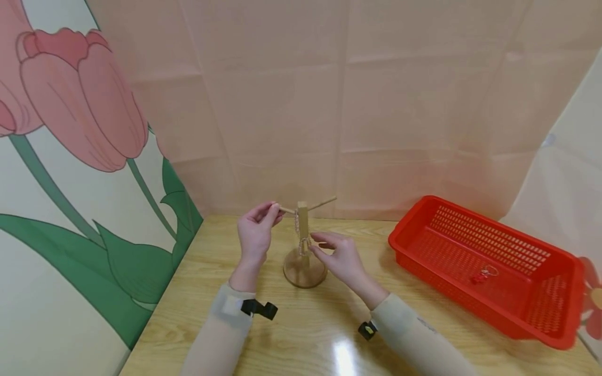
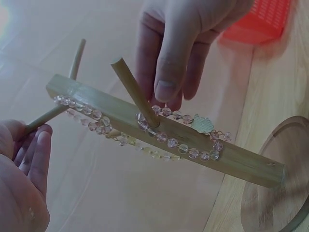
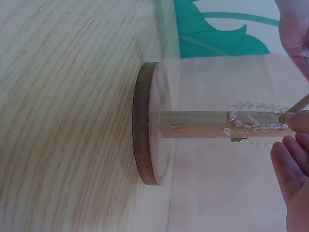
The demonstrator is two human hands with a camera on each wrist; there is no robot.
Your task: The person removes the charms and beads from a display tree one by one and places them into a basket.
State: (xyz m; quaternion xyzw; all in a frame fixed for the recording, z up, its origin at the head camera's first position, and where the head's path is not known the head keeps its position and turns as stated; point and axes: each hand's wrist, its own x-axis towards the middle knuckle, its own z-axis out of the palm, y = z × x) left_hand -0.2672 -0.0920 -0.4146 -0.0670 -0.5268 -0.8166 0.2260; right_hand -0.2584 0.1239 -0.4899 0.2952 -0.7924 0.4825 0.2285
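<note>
A wooden jewelry stand (image 1: 304, 219) with a round base and slanted pegs stands upright on the table. My left hand (image 1: 256, 230) pinches the end of its left peg. One pink-and-clear beaded bracelet (image 2: 193, 152), with a flat pale charm, loops over the front peg (image 2: 133, 89) and rests along the post. Another beaded bracelet (image 2: 91, 108) hangs at the left peg, by the post. My right hand (image 1: 338, 253) is at the front peg, thumb and fingers slightly apart beside the upper beads. Whether its fingertips touch them cannot be made out.
A red plastic basket (image 1: 463, 290) with latticed walls sits at the right of the wooden table (image 1: 301, 329). Inside it lies a small red item with a ring (image 1: 482, 274). Pinkish sheeting (image 1: 282, 104) hangs behind, and a tulip-patterned panel (image 1: 84, 94) is on the left.
</note>
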